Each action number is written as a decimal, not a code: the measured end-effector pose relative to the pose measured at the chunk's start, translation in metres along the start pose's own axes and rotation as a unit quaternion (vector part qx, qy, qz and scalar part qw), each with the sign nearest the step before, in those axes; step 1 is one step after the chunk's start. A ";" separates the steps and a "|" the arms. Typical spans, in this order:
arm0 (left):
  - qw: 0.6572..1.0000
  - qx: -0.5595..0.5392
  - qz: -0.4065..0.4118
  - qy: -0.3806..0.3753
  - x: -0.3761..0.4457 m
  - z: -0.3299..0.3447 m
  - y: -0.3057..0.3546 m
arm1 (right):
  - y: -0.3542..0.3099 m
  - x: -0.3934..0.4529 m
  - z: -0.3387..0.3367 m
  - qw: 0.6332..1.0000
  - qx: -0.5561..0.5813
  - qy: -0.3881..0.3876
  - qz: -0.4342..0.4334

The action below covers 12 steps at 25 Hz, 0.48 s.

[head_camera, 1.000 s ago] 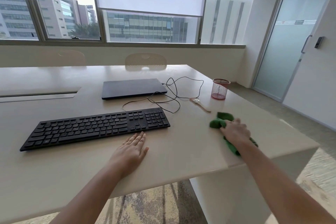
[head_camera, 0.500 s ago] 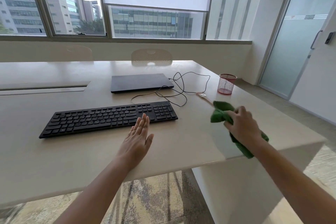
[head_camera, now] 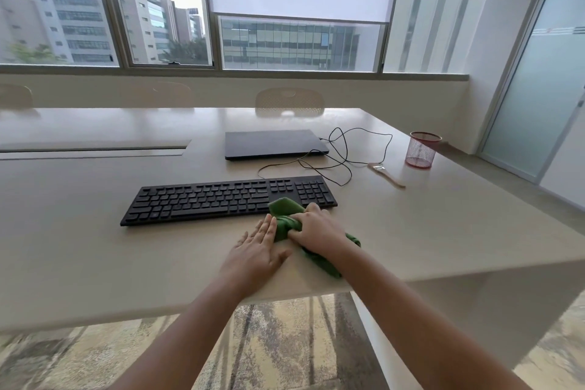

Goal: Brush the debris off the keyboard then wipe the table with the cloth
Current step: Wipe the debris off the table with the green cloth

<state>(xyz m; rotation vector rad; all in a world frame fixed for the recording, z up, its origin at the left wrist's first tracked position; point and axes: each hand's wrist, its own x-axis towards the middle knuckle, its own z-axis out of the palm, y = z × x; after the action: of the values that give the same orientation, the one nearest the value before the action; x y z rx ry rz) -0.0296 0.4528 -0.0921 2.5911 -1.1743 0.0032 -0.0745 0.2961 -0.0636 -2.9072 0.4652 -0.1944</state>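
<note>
Beige table point(head_camera: 443, 231): bunched green cloth point(head_camera: 286, 223) within right-hand grip point(head_camera: 316, 228).

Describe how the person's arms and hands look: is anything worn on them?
Both forearms are bare as far as the picture shows, with no sleeve in view. The left hand and the right hand show no glove, ring, watch or bracelet.

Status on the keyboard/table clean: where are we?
Brushing looks finished: the brush lies set down near the red cup, away from the keyboard. In hand: wiping. The right hand grips the green cloth on the table just in front of the keyboard, left hand flat beside it. Left: probably most of the tabletop; how much is already wiped cannot be told.
</note>
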 end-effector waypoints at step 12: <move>0.996 0.060 -0.014 -0.058 0.012 -0.002 -0.003 | 0.090 0.018 -0.015 0.988 -0.046 -0.001 0.148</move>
<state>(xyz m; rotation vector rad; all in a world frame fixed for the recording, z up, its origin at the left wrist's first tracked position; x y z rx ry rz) -0.0191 0.4466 -0.0897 2.7456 -1.2133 -0.0855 -0.0867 0.2045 -0.0660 -2.8772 0.9188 -0.1291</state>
